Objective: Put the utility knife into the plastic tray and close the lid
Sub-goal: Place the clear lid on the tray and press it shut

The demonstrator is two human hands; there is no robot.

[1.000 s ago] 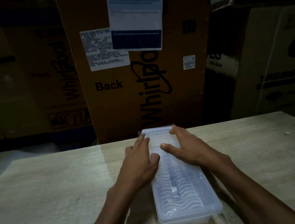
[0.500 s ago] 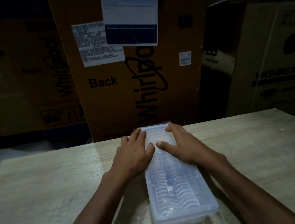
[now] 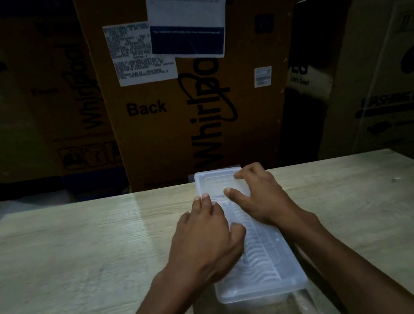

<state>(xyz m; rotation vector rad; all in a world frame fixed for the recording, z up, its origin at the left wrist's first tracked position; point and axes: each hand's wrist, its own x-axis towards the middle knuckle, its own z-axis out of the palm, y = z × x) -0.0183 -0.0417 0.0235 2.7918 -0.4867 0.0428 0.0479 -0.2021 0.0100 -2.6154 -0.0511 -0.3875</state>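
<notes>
1. Nearest the camera, two bare forearms came up from the bottom edge of the frame over a pale wood-grain bench (image 3: 67, 262).
2. The plastic tray (image 3: 275, 290) sat lengthwise in the lower middle, with the lid (image 3: 263, 270) down on top of it. Couldn't make out the utility knife through the cloudy ribbed plastic.
3. Left hand (image 3: 206, 242) lay flat on the lid's left half, fingers (image 3: 206, 201) close together and pointing away, thumb resting on the ribs.
4. Right hand (image 3: 264, 196) was further up, on the far right corner of the lid, its fingers a bit spread and the thumb stuck out toward the left.
5. Behind the bench, a big cardboard box (image 3: 202, 89) filled the upper middle, with a white label (image 3: 142, 55) and a blue-and-white sheet (image 3: 187, 14) on it. Darker boxes sat on either side.
</notes>
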